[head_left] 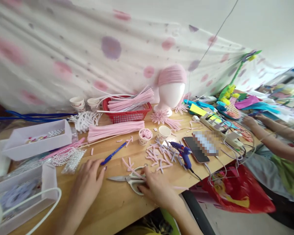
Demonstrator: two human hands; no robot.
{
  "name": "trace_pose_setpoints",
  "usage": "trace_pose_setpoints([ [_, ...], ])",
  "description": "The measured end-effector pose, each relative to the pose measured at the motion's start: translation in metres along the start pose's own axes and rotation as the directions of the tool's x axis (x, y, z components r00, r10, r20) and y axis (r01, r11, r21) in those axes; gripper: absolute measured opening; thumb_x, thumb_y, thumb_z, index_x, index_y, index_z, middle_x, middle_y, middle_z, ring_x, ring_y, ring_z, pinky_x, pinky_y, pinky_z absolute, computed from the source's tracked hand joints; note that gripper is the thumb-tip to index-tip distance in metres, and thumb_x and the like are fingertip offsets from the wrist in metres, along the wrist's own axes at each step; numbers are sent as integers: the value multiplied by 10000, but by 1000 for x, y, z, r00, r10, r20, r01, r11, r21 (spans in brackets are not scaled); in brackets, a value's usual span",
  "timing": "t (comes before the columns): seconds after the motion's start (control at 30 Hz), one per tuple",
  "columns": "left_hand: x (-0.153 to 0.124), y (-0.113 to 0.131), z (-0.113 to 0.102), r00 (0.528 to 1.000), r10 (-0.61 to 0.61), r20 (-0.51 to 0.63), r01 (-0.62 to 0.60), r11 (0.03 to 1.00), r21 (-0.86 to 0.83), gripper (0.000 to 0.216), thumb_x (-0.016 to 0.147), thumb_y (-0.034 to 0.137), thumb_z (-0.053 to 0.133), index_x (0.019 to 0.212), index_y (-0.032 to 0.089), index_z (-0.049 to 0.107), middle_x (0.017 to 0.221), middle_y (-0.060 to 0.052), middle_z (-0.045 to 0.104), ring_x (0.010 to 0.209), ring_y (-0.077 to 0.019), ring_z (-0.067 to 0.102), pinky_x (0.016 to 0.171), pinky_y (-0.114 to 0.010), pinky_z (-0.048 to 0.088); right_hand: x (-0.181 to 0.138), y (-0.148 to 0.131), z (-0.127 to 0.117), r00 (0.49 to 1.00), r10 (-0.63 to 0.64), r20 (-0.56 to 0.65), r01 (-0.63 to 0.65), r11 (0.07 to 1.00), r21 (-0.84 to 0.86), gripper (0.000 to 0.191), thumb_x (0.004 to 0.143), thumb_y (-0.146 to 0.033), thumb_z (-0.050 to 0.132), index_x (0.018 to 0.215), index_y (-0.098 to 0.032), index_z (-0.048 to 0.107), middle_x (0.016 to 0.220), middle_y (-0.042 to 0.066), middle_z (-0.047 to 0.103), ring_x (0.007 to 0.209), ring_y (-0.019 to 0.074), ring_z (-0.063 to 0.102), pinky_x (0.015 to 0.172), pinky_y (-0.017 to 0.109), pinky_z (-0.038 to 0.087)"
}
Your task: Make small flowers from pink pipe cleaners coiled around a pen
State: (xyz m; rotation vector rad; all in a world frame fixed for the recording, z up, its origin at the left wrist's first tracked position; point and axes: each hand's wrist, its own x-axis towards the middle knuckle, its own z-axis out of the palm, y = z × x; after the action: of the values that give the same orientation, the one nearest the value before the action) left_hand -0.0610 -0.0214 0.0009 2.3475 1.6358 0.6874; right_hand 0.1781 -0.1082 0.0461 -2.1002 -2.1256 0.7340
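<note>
My left hand (89,179) lies on the wooden table, fingers stretched out and thumb apart, holding nothing. Just beyond its fingertips is a blue pen (113,153). My right hand (159,187) is closed at the handles of a pair of scissors (134,179) with pale grips; the blades point left toward my left hand. A pink pipe cleaner (180,188) sticks out from under the right hand. Cut pink and lilac pipe cleaner pieces (159,156) are scattered beyond it. A paper cup (145,136) holds pink curled pieces, beside another paper cup (164,133).
A blue glue gun (183,153) and a phone (196,149) lie to the right, near a cabled power strip (220,129). Behind are a red basket (129,116) and a white mannequin head (170,93). White boxes (39,138) stand left. A co-worker's arms (271,132) reach in at right.
</note>
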Motion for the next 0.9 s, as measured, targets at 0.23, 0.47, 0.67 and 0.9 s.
trace_pose_setpoints([
  [0.23, 30, 14, 10, 998, -57, 32, 41, 928, 371, 253, 889, 288, 439, 929, 167, 658, 947, -164, 654, 945, -332, 609, 837, -422, 491, 12, 8, -15, 997, -71, 22, 73, 990, -120, 168, 803, -309, 625, 883, -163, 607, 834, 109, 735, 736, 247, 682, 544, 285, 238],
  [0.47, 20, 4, -1, 962, -258, 88, 235, 948, 213, 283, 910, 240, 314, 968, 123, 565, 787, -173, 680, 775, -344, 675, 661, -408, 489, 2, 37, -15, 994, 100, -49, -103, 993, -63, 148, 792, -287, 603, 876, -166, 581, 795, 91, 720, 704, 231, 650, 537, 273, 208],
  [0.67, -1, 0, -13, 928, -337, 161, 372, 866, -333, 337, 841, 370, 391, 1069, 181, 551, 788, -67, 694, 652, -235, 654, 666, -365, 509, 5, 45, -15, 987, 140, -79, -141, 990, -7, 153, 801, -299, 621, 879, -175, 579, 769, 56, 691, 670, 198, 604, 555, 257, 236],
  [0.9, -19, -3, -15, 887, -403, 227, 436, 567, -699, 382, 760, 472, 576, 1012, 188, 546, 961, -74, 679, 592, -146, 520, 470, -242, 391, 2, 55, -18, 996, 69, -61, -66, 997, 51, 120, 827, -295, 616, 842, -182, 580, 737, 28, 661, 649, 174, 569, 558, 245, 272],
])
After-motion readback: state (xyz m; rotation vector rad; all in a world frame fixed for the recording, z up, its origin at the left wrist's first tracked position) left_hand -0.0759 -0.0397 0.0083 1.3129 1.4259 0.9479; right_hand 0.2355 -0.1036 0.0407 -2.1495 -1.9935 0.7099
